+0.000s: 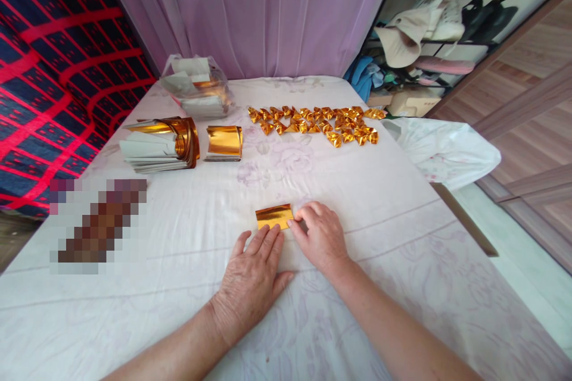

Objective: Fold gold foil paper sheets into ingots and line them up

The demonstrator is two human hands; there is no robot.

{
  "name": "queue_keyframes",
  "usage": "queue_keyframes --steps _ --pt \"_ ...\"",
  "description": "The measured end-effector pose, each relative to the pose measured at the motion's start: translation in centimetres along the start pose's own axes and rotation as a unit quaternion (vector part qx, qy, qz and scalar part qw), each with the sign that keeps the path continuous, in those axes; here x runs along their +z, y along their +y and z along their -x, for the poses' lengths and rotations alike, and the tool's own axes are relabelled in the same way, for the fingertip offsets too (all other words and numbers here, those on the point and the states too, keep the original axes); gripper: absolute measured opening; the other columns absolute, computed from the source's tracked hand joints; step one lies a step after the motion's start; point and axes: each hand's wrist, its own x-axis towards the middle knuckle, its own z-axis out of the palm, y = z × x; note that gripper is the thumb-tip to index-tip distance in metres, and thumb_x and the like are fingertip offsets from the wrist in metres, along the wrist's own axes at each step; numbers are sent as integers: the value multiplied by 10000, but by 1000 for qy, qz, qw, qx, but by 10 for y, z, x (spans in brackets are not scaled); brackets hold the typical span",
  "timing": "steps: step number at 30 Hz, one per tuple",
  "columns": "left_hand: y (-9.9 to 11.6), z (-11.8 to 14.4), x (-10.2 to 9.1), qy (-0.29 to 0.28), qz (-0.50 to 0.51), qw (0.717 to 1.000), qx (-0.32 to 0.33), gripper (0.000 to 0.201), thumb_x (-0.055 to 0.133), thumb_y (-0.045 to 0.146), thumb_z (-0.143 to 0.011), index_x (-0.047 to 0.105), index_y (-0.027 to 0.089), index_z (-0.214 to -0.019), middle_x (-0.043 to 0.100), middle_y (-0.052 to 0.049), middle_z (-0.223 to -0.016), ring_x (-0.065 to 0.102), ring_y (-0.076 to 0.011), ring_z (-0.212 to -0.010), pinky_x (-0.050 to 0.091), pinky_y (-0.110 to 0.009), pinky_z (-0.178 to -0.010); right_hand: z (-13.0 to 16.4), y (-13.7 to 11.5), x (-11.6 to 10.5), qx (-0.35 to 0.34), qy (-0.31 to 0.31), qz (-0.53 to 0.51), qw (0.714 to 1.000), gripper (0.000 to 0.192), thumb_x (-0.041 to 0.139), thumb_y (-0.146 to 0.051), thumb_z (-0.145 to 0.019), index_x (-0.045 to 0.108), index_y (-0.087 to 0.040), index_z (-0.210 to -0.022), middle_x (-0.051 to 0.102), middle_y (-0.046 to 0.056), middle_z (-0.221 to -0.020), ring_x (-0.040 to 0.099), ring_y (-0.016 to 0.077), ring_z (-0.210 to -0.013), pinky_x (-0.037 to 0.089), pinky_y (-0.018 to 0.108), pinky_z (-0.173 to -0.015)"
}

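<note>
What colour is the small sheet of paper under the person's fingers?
Shiny gold foil sheet, seen in the head view.

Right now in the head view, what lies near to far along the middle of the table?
Left hand flat on the cloth → right hand → gold foil sheet under the fingertips → small curled gold stack → row of folded gold pieces → clear bag of sheets → purple curtain.
</note>
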Motion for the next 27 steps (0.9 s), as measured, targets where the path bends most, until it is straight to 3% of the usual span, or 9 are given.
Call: queue_keyframes --steps 15,27 --pt "0 0 0 -7 6 1000 -5 572 373 515 -959 504 120 -1351 535 -110 -1402 492 -294 -1268 340 -503 -1028 -1 -4 0 16 1 1 1000 153 689 -315 -792 570 -220 -781 612 29 -834 562 212 -843 368 331 -746" --pt "0 0 0 -11 2 1000 -5 565 361 518 -964 525 122 -1332 540 -113 -1396 485 -291 -1276 327 -509 -1040 0 1 0 7 -1 -27 1000 83 638 -242 -803 560 -217 -821 624 29 -861 569 208 -871 374 325 -760"
